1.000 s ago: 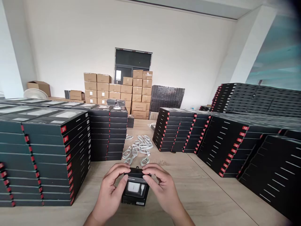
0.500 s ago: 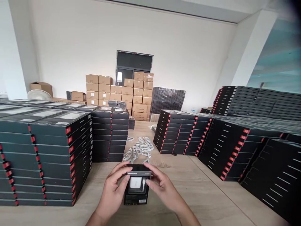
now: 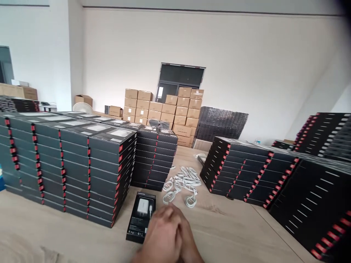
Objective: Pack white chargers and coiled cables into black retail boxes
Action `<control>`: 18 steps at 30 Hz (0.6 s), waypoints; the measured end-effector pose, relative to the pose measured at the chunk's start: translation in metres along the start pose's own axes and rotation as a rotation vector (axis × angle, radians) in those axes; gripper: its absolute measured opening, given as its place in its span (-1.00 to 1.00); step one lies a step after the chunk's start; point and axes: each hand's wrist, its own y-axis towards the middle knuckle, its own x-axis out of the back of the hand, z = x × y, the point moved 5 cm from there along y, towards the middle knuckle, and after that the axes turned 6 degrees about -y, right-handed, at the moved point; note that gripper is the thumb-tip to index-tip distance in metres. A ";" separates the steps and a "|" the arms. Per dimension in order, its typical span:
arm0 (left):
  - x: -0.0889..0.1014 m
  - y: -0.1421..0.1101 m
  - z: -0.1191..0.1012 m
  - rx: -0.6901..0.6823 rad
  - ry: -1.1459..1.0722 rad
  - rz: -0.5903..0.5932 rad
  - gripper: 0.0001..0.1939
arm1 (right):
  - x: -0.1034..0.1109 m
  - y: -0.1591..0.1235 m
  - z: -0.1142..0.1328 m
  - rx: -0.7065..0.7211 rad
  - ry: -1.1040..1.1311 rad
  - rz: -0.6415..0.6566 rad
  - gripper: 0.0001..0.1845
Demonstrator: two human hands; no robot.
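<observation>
A small black box with a white charger showing in its window (image 3: 141,216) lies flat on the wooden table (image 3: 227,233), just in front of the near stack of black boxes (image 3: 109,171). My hands are a motion-smeared mass low in the middle of the view, right of the box and touching its lower right corner. My left hand (image 3: 157,237) and my right hand (image 3: 189,243) seem pressed close together. Their fingers are too blurred to read. Neither hand grips the box.
Tall rows of black boxes with red tabs stand left and right (image 3: 246,168) of a free strip of table. White coiled cables (image 3: 182,182) lie beyond the small box. Brown cartons (image 3: 164,109) and black crates (image 3: 222,122) stand by the far wall.
The small box, held upright in both hands before, now lies flat on the table, let go. The hands have drawn back to its right. The view has swung left.
</observation>
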 end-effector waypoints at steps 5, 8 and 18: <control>-0.002 0.001 0.066 0.376 0.205 0.043 -0.32 | 0.027 0.008 -0.023 -0.147 -0.120 -0.070 -0.63; 0.005 -0.001 0.083 0.418 0.225 0.018 -0.30 | 0.033 0.009 -0.030 -0.144 -0.115 -0.066 -0.65; 0.024 -0.008 0.081 0.406 0.265 -0.026 -0.41 | 0.056 0.004 -0.034 -0.150 -0.102 -0.101 -0.70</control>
